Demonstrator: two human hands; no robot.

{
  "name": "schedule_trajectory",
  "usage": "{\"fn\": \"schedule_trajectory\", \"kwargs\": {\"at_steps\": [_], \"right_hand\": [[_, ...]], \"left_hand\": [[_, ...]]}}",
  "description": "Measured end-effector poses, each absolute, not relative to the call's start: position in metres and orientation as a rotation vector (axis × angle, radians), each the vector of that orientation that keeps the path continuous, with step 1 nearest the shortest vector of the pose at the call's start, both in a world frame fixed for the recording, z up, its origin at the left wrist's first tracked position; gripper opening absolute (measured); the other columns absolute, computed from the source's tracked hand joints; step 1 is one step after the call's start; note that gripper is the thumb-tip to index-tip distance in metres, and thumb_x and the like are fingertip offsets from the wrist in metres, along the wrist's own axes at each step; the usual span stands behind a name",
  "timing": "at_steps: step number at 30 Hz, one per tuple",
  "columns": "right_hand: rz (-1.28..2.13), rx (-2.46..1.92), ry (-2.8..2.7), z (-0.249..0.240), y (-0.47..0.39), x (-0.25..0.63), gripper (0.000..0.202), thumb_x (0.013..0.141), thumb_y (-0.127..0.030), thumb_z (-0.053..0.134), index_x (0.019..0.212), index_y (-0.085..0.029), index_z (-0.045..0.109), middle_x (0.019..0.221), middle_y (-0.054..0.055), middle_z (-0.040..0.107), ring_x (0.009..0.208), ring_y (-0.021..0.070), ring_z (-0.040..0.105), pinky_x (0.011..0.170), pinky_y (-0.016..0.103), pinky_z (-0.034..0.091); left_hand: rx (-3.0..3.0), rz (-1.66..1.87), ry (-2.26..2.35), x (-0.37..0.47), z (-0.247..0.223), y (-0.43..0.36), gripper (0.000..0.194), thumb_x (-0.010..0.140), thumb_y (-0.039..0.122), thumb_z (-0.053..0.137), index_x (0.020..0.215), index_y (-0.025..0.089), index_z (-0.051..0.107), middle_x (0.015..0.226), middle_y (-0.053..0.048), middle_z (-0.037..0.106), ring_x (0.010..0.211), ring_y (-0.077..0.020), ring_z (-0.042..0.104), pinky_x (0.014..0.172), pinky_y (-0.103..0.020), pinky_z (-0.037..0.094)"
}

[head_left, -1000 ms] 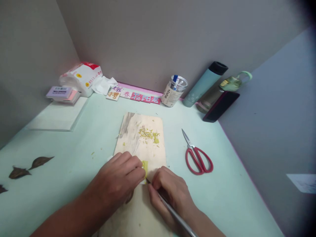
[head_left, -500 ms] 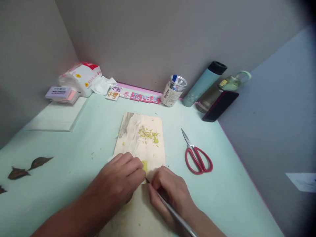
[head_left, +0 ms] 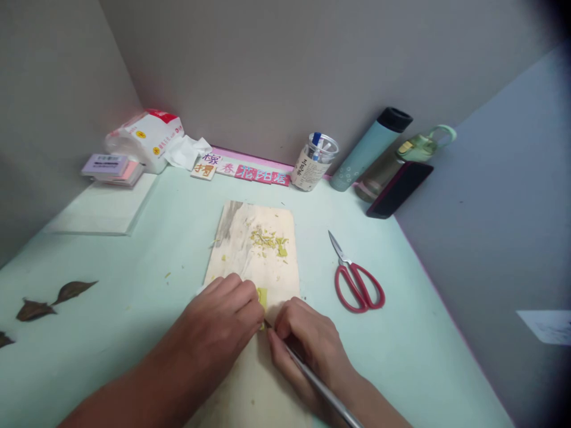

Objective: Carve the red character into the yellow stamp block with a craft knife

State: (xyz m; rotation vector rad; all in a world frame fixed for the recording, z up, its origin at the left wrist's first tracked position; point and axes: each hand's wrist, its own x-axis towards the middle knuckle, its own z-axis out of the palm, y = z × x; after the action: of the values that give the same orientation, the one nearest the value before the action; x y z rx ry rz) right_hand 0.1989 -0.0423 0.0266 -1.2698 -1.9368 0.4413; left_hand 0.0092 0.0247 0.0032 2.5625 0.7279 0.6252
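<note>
A small yellow-green piece [head_left: 263,295] lies on a pale board [head_left: 275,272], partly covered by my left hand [head_left: 225,315]. The left fingers are curled down on the piece and press it to the board; their tips are hidden. My right hand [head_left: 307,345] grips a slim metal pen-like tool [head_left: 323,389], its dark tip touching beside the left fingertips at the piece. Yellow-green shavings [head_left: 270,239] are scattered higher up on the board.
Red-handled scissors [head_left: 359,288] lie to the right. Along the back stand a tissue pack [head_left: 145,139], lettered tiles [head_left: 256,173], a clear jar [head_left: 313,163], a blue bottle [head_left: 370,151], a green-lidded bottle [head_left: 413,148] and a phone [head_left: 400,189]. Dry leaves [head_left: 74,291] lie at left.
Both hands hold nearly the same pose; the view has shifted very slightly. The tool and the yellow-green piece show hardly any movement.
</note>
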Motion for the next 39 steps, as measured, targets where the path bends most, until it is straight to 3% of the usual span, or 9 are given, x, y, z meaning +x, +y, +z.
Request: {"fn": "schedule_trajectory", "kwargs": {"at_steps": [5,13,17,20,22,25,28,35,39], "right_hand": [[0.446,-1.26,-1.94,0.028,-0.042,0.199,0.028,0.092,-0.002,0.052,0.083,-0.026,0.039,0.069,-0.004,0.048,0.059,0.0125,0.046,0.054,0.024,0.035],[0.485,-1.243,-1.881,0.018,-0.044,0.198,0.026,0.093,-0.004,0.051,0.083,-0.026,0.04,0.071,-0.004,0.049,0.06,0.0126,0.046,0.054,0.024,0.033],[0.479,-1.252,-1.872,0.018,-0.043,0.198,0.026,0.092,-0.004,0.051,0.083,-0.025,0.04,0.071,-0.004,0.05,0.06,0.0119,0.046,0.054,0.024,0.034],[0.499,-1.271,-1.89,0.023,-0.043,0.199,0.025,0.093,-0.004,0.052,0.084,-0.025,0.042,0.071,-0.004,0.051,0.06,0.0111,0.048,0.055,0.023,0.036],[0.513,-1.276,-1.899,0.026,-0.044,0.199,0.024,0.093,-0.005,0.052,0.084,-0.025,0.043,0.071,-0.004,0.052,0.06,0.0108,0.049,0.055,0.022,0.037],[0.514,-1.293,-1.884,0.027,-0.044,0.2,0.024,0.092,-0.004,0.051,0.083,-0.025,0.042,0.07,-0.005,0.051,0.058,0.0103,0.048,0.053,0.022,0.036],[0.536,-1.294,-1.881,0.025,-0.044,0.2,0.025,0.092,-0.003,0.051,0.083,-0.025,0.041,0.071,-0.005,0.05,0.058,0.0102,0.048,0.053,0.022,0.036],[0.583,-1.27,-1.852,0.019,-0.046,0.198,0.027,0.093,-0.003,0.05,0.084,-0.026,0.039,0.073,-0.004,0.049,0.061,0.0123,0.047,0.055,0.025,0.035],[0.596,-1.301,-1.823,0.019,-0.047,0.196,0.027,0.093,-0.003,0.05,0.083,-0.026,0.037,0.073,-0.004,0.048,0.06,0.0121,0.046,0.055,0.025,0.034]], "left_hand": [[2.384,0.672,0.683,0.009,0.008,0.025,0.028,0.105,0.011,0.043,0.08,0.021,0.052,0.085,-0.001,0.056,0.082,-0.0213,0.048,0.073,-0.036,0.035],[2.138,0.9,0.985,-0.01,0.031,0.043,0.012,0.105,0.023,0.054,0.107,0.029,0.063,0.1,0.003,0.062,0.094,-0.0159,0.062,0.084,-0.029,0.046],[2.107,0.8,1.093,-0.013,0.021,0.044,0.041,0.103,0.035,0.059,0.143,0.036,0.048,0.125,0.0,0.059,0.112,-0.0198,0.062,0.098,-0.033,0.05],[2.141,0.717,1.067,-0.017,0.01,0.043,0.078,0.083,0.045,0.083,0.148,0.034,0.04,0.144,-0.005,0.051,0.129,-0.0287,0.055,0.108,-0.042,0.049],[2.214,0.666,1.007,-0.021,0.005,0.042,0.095,0.07,0.039,0.093,0.148,0.033,0.039,0.148,-0.007,0.049,0.136,-0.0331,0.051,0.111,-0.046,0.048],[2.281,0.559,0.93,-0.026,0.001,0.043,0.071,0.078,0.024,0.084,0.14,0.032,0.049,0.143,-0.006,0.054,0.134,-0.0318,0.052,0.11,-0.046,0.05],[2.279,0.496,0.888,-0.027,0.0,0.044,0.047,0.092,0.019,0.068,0.135,0.033,0.057,0.138,-0.005,0.058,0.129,-0.0289,0.056,0.107,-0.045,0.052],[2.229,0.672,1.023,-0.03,0.014,0.04,0.064,0.092,0.031,0.069,0.151,0.034,0.043,0.155,-0.009,0.047,0.145,-0.0336,0.046,0.116,-0.053,0.048],[2.116,0.743,1.077,-0.037,0.029,0.039,0.051,0.099,0.024,0.044,0.148,0.039,0.046,0.166,-0.002,0.037,0.153,-0.0296,0.038,0.12,-0.049,0.045]]}}
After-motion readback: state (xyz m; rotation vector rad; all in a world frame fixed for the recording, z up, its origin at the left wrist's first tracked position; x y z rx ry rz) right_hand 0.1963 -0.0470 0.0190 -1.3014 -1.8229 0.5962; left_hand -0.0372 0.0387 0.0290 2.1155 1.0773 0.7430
